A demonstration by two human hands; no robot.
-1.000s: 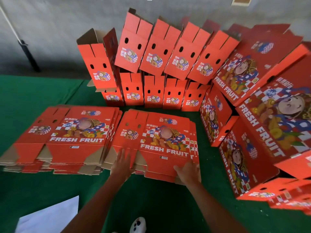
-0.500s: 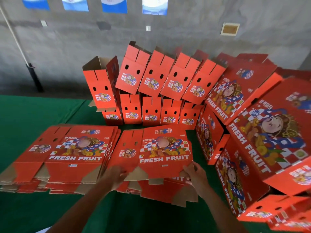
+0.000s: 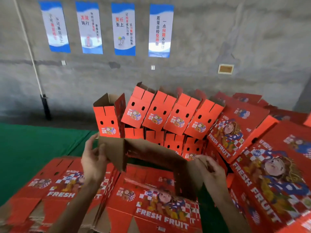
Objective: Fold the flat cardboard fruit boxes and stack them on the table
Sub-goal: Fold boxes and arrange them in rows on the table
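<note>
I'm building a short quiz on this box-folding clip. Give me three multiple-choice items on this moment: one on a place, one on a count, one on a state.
1. Where do the posters hang?
A. on the grey wall behind the table
B. on the green table
C. on a folded box

2. How many posters are there?
A. two
B. four
C. six

3. What state is the held box in?
A. lying flat on a pile
B. opened up, brown inside showing
C. closed and stacked

Answers: 1 A, they are on the wall. 2 B, four in a row. 3 B, the left hand and right hand grip its ends above the flat piles.
</note>
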